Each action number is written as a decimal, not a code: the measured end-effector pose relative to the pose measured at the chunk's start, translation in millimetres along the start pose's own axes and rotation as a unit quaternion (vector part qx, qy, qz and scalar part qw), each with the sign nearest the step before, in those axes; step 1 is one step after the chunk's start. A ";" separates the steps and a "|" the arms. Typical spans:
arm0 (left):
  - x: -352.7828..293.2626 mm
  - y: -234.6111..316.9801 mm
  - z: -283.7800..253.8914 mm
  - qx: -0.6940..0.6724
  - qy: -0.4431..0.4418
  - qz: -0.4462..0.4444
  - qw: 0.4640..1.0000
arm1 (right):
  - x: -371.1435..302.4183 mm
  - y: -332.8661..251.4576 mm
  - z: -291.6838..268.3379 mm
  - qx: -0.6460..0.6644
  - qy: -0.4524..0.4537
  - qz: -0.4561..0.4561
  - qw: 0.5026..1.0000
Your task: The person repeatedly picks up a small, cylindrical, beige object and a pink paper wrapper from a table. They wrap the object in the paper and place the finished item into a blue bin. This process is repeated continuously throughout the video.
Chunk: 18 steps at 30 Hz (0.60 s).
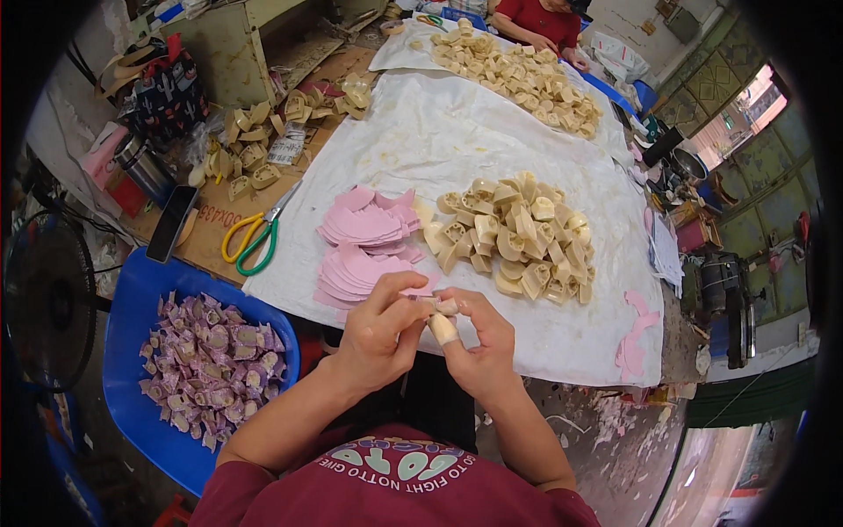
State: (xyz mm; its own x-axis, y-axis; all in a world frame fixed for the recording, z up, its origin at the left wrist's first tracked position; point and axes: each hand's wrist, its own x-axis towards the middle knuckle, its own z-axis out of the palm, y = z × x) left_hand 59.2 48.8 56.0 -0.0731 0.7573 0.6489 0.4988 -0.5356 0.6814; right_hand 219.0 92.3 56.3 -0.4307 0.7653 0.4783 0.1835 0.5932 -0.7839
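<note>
My left hand [376, 332] and my right hand [481, 341] meet at the table's near edge, both with fingers closed in a pinch. Between their fingertips is a small pale piece [436, 304], mostly covered by the fingers; its exact kind cannot be made out. The right thumb seems to wear a pale wrapping. Just beyond my left hand lie stacked pink cut sheets [364, 263], thin and curved. A heap of beige moulded, heel-shaped pieces [518, 233] sits beyond my right hand.
Scissors [255, 237] with yellow and green handles lie left of the pink stacks. At lower left, a blue tub [118, 351] holds many purple-pink covered pieces [211, 360]. Pink scraps [637, 334] lie at right. Across the white-covered table [369, 132], another person [544, 22] works behind a bigger beige heap [527, 79].
</note>
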 end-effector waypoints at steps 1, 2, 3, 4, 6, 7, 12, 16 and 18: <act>-0.2 -1.8 1.4 -0.016 -0.005 -0.023 1.000 | 1.4 0.1 -1.6 -0.002 -0.007 0.008 1.000; -1.1 -4.6 3.8 -0.033 -0.011 -0.045 0.998 | 2.9 0.2 -3.5 -0.004 -0.015 0.016 1.000; -3.4 -6.9 6.0 -0.049 -0.016 -0.068 0.996 | 4.1 0.8 -4.9 -0.005 -0.022 0.024 0.999; -6.0 -8.9 8.2 -0.163 -0.014 -0.150 0.975 | 6.1 5.4 -9.0 0.087 -0.053 0.068 0.992; -7.9 -11.7 11.5 -0.378 -0.009 -0.302 0.875 | 9.0 17.3 -19.9 0.267 -0.108 0.149 0.946; -6.9 -10.1 8.8 -0.432 -0.021 -0.345 0.833 | 7.5 14.9 -21.5 0.316 -0.103 0.176 0.927; -3.4 3.8 1.8 -0.464 -0.051 -0.455 0.758 | -7.2 14.7 -13.0 0.225 -0.024 0.123 0.966; -10.4 -2.5 9.0 -0.366 -0.013 -0.372 0.853 | 1.1 12.3 -4.1 0.087 -0.004 0.057 0.995; -10.8 -2.9 6.1 -0.362 -0.003 -0.361 0.860 | 7.8 -2.7 -10.8 0.024 -0.036 0.037 0.998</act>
State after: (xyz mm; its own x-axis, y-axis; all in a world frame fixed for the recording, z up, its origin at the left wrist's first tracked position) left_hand 63.8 44.4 45.0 -0.1326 0.9906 -0.0322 -0.3423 -0.0153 0.9395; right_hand 224.6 99.4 66.5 -0.4798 0.7854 0.3911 0.1753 0.5226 -0.8344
